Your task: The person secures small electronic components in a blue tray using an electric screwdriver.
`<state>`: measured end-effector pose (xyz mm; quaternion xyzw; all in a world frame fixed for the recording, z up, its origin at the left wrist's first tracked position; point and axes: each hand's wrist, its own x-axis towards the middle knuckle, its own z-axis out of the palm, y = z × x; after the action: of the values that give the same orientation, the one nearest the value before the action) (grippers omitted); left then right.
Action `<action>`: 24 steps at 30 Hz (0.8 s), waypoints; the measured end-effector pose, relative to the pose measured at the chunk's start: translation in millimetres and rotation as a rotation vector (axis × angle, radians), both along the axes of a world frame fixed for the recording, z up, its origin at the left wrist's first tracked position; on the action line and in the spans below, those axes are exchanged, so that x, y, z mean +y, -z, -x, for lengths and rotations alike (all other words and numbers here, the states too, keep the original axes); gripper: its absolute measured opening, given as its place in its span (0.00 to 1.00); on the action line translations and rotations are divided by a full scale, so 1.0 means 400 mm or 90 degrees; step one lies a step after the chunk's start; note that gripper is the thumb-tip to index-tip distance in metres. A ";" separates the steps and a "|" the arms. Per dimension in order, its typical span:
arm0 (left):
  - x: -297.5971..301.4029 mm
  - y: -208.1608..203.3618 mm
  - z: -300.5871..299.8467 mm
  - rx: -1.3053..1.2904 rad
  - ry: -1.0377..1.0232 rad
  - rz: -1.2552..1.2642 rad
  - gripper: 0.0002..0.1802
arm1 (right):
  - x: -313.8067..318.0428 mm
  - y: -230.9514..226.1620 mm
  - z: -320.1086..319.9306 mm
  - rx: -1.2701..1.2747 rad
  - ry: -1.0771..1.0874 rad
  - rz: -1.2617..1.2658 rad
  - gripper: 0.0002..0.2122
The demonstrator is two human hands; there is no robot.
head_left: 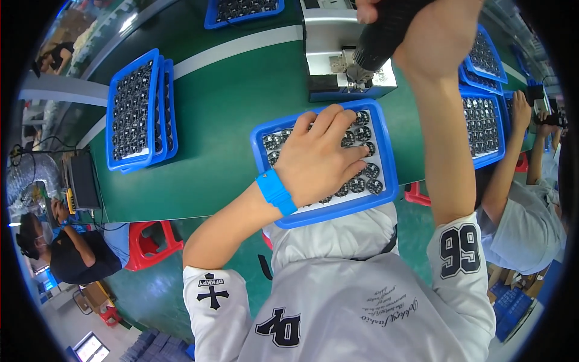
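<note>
My left hand (316, 154), with a blue wristband (276, 192), reaches over a blue tray (389, 154) at the table's near edge. Its fingers are spread and their tips rest among small round black parts (374, 186) set in rows on a white liner. Whether a fingertip grips a part is hidden. Up and to the right, my right hand (440, 42) is wrapped round a black power screwdriver (386, 30). The tool points down at a small metal fixture (341, 64) on a bench device, and its tip is close to the fixture.
Stacked blue trays (151, 158) of similar parts stand on the green table (211, 114) at left. Another tray (241, 11) lies at the far side, and more trays (497, 136) are at right. Co-workers sit on both sides, near red stools (151, 244).
</note>
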<state>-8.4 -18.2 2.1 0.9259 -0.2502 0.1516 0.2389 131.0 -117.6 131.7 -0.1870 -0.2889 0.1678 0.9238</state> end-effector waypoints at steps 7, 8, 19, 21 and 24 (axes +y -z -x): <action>0.012 0.005 0.008 0.011 -0.013 0.018 0.12 | -0.014 0.049 0.057 -0.012 0.352 0.449 0.40; 0.015 0.007 0.012 0.014 -0.021 0.022 0.12 | -0.085 0.098 0.006 -0.175 0.160 0.343 0.45; 0.024 -0.009 -0.015 0.050 0.024 0.037 0.14 | -0.261 0.183 0.164 -0.204 0.153 0.270 0.56; 0.022 -0.009 -0.017 0.055 0.031 0.043 0.14 | -0.261 0.205 0.170 -0.181 0.152 0.259 0.56; 0.017 -0.011 -0.019 0.059 0.033 0.039 0.15 | -0.261 0.216 0.172 -0.170 0.159 0.266 0.56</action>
<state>-0.9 -11.4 6.5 0.9173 -0.2584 0.1101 0.2822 62.3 -221.9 45.2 -0.4284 -0.3420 0.0822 0.8323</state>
